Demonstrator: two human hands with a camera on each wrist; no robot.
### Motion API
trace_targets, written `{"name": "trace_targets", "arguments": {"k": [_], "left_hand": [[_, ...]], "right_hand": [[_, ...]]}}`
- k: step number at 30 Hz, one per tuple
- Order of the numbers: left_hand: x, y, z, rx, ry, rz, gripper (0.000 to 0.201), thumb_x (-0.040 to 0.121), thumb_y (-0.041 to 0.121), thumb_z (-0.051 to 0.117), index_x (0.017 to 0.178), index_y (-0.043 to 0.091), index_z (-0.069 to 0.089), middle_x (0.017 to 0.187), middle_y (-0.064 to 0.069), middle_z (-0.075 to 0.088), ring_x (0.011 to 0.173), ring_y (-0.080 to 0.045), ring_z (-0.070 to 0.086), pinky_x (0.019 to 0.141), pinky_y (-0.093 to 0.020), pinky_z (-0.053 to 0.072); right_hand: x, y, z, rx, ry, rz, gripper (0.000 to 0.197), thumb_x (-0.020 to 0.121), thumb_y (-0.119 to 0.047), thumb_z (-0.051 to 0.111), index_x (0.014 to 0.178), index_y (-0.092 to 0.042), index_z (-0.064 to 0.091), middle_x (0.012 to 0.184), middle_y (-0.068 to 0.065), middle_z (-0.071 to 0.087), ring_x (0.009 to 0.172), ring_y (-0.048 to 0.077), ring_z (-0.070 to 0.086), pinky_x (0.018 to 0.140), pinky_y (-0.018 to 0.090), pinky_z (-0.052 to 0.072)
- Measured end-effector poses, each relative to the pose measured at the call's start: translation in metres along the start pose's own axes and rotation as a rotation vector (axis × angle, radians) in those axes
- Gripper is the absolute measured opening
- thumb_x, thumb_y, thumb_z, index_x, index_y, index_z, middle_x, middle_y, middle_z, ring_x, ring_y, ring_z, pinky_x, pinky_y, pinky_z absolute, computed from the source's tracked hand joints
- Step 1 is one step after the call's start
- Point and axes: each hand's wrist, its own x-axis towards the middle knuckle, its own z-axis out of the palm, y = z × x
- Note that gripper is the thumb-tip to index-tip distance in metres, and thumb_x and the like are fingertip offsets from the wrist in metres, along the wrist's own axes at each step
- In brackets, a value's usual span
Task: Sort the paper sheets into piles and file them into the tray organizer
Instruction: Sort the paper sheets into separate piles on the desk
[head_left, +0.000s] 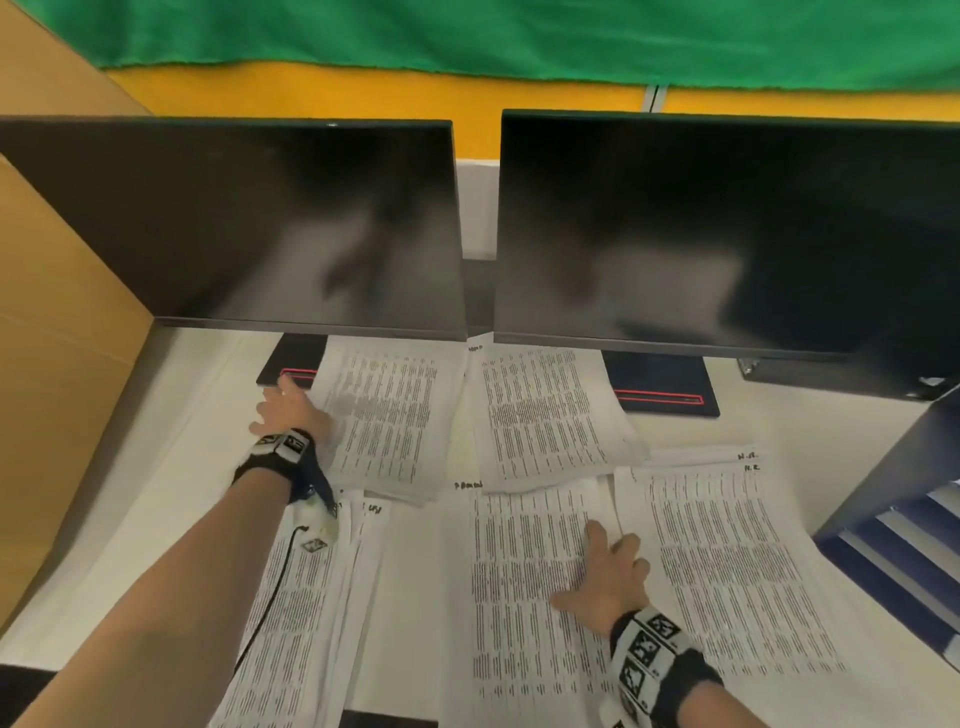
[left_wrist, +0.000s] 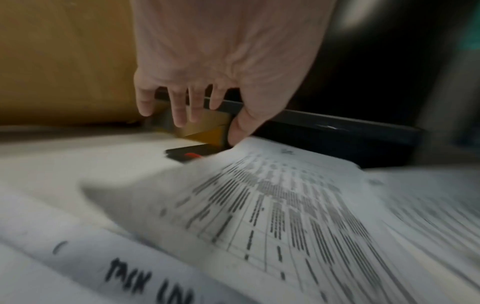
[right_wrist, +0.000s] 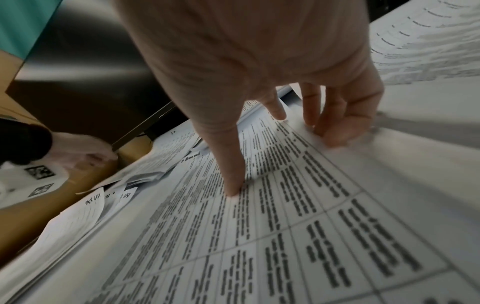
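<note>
Several piles of printed paper sheets cover the white desk. My left hand (head_left: 288, 410) (left_wrist: 197, 123) hovers at the left edge of the far left pile (head_left: 389, 415) (left_wrist: 272, 195), fingers loose and pointing down, thumb touching the pile's corner. The right hand (head_left: 608, 561) (right_wrist: 279, 162) lies spread on the near middle pile (head_left: 519, 597) (right_wrist: 259, 226), fingertips pressing the top sheet. Other piles lie at the far middle (head_left: 540, 415), near left (head_left: 296, 613) and near right (head_left: 727, 571). The dark blue tray organizer (head_left: 878, 483) stands at the right edge.
Two dark monitors (head_left: 234, 223) (head_left: 727, 228) overhang the far piles, and their black bases (head_left: 291, 358) (head_left: 660, 389) lie partly under sheets. A cardboard wall (head_left: 62, 338) closes the left side. A black cable (head_left: 270, 597) runs along my left forearm.
</note>
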Motion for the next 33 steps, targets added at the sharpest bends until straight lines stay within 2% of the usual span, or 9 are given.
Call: {"name": "trace_targets", "arguments": {"k": [3, 6, 10, 13, 18, 22, 26, 29, 33], "left_hand": [[-0.037, 0.007, 0.021, 0.041, 0.139, 0.330, 0.052, 0.084, 0.007, 0.052, 0.134, 0.013, 0.039, 0.131, -0.015, 0.044, 0.118, -0.033, 0.046, 0.096, -0.047, 0.040], [-0.091, 0.013, 0.057, -0.079, -0.076, 0.656, 0.041, 0.087, 0.010, 0.050, 0.127, 0.017, 0.048, 0.129, -0.007, 0.044, 0.112, -0.023, 0.049, 0.094, -0.031, 0.044], [-0.134, 0.025, 0.106, 0.163, -0.270, 0.855, 0.047, 0.088, 0.024, 0.049, 0.134, 0.027, 0.039, 0.137, 0.002, 0.042, 0.124, -0.019, 0.040, 0.108, -0.043, 0.035], [-0.142, 0.035, 0.124, 0.291, -0.314, 0.866, 0.061, 0.086, 0.030, 0.052, 0.141, 0.025, 0.027, 0.145, 0.001, 0.035, 0.130, -0.024, 0.033, 0.109, -0.048, 0.026], [-0.138, 0.049, 0.121, 0.315, -0.281, 0.876, 0.062, 0.076, 0.029, 0.060, 0.133, 0.025, 0.036, 0.124, 0.000, 0.048, 0.115, -0.022, 0.042, 0.101, -0.042, 0.031], [-0.132, 0.046, 0.106, 0.210, -0.371, 0.892, 0.035, 0.085, 0.026, 0.055, 0.120, 0.021, 0.053, 0.115, 0.002, 0.061, 0.108, -0.020, 0.053, 0.102, -0.040, 0.031], [-0.128, 0.037, 0.078, -0.084, -0.527, 0.853, 0.006, 0.083, 0.026, 0.066, 0.080, 0.024, 0.062, 0.072, 0.013, 0.057, 0.067, -0.011, 0.052, 0.065, -0.023, 0.039], [-0.126, 0.039, 0.063, -0.342, -0.556, 0.736, 0.005, 0.083, 0.022, 0.068, 0.087, 0.019, 0.066, 0.083, 0.002, 0.066, 0.067, -0.010, 0.056, 0.057, -0.016, 0.043], [-0.121, 0.056, 0.067, -0.603, -0.403, 0.590, 0.023, 0.083, 0.015, 0.068, 0.102, 0.019, 0.056, 0.100, 0.001, 0.060, 0.087, -0.016, 0.058, 0.067, -0.018, 0.044]], "right_hand": [[-0.001, -0.001, -0.005, 0.024, -0.023, 0.024, 0.109, 0.067, -0.038, 0.078, 0.146, -0.028, 0.003, 0.141, 0.016, 0.022, 0.126, 0.033, 0.037, 0.103, 0.044, 0.042], [0.001, 0.002, -0.006, 0.027, -0.076, 0.025, 0.116, 0.066, -0.042, 0.078, 0.147, -0.028, -0.005, 0.140, 0.013, 0.040, 0.125, 0.030, 0.044, 0.103, 0.044, 0.041], [-0.001, 0.003, -0.004, 0.162, -0.117, -0.047, 0.108, 0.077, -0.024, 0.072, 0.149, -0.026, -0.008, 0.131, 0.009, 0.053, 0.107, 0.023, 0.060, 0.090, 0.034, 0.050], [-0.008, 0.007, -0.002, 0.231, -0.106, -0.120, 0.084, 0.085, -0.004, 0.054, 0.148, -0.029, 0.004, 0.095, 0.002, 0.061, 0.069, 0.016, 0.061, 0.077, 0.035, 0.057], [-0.029, 0.013, -0.011, 0.288, -0.203, -0.192, 0.094, 0.084, -0.002, 0.053, 0.148, -0.037, -0.007, 0.130, 0.026, 0.053, 0.062, 0.018, 0.059, 0.071, 0.035, 0.058], [-0.049, 0.011, -0.029, 0.232, -0.172, -0.295, 0.102, 0.085, -0.006, 0.059, 0.146, -0.038, -0.016, 0.139, 0.022, 0.047, 0.102, 0.032, 0.065, 0.090, 0.042, 0.053], [-0.069, 0.014, -0.042, 0.230, -0.166, -0.436, 0.098, 0.088, -0.010, 0.056, 0.141, -0.052, -0.016, 0.151, 0.010, 0.034, 0.064, 0.006, 0.062, 0.075, 0.026, 0.056], [-0.078, 0.014, -0.053, 0.336, -0.032, -0.477, 0.092, 0.090, -0.005, 0.052, 0.145, -0.047, -0.008, 0.134, 0.002, 0.054, 0.044, 0.005, 0.047, 0.053, 0.019, 0.048], [-0.059, 0.007, -0.079, 0.662, 0.207, -0.356, 0.082, 0.090, 0.002, 0.052, 0.147, -0.036, 0.007, 0.111, 0.005, 0.065, 0.067, 0.028, 0.066, 0.060, 0.036, 0.057]]}}
